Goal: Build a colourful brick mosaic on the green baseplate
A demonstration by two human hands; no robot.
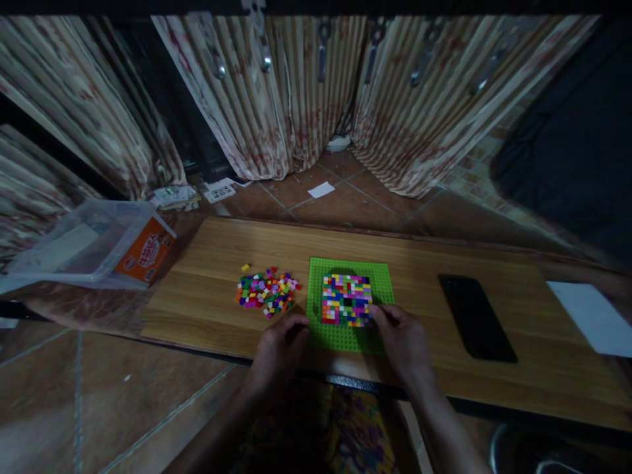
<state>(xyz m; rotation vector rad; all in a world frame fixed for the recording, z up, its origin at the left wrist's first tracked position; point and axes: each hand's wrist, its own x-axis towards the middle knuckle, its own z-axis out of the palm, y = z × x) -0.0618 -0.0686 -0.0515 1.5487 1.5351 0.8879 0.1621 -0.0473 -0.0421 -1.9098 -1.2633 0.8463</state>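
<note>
Multicoloured small plastic bricks (347, 297) form a square block on the green studded baseplate (316, 337); your right hand (405, 336), fingers bent, touches its right edge. Your left hand (280, 347), fingers curled, rests by the baseplate's near-left corner; whether either grips anything, you cannot tell.

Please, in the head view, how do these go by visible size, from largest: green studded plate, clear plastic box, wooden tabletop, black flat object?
1. Wooden tabletop
2. Clear plastic box
3. Green studded plate
4. Black flat object

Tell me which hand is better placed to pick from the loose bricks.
Likely left: the left hand is nearer the loose bricks; the right hand is at the right edge of the multicoloured square.
</note>
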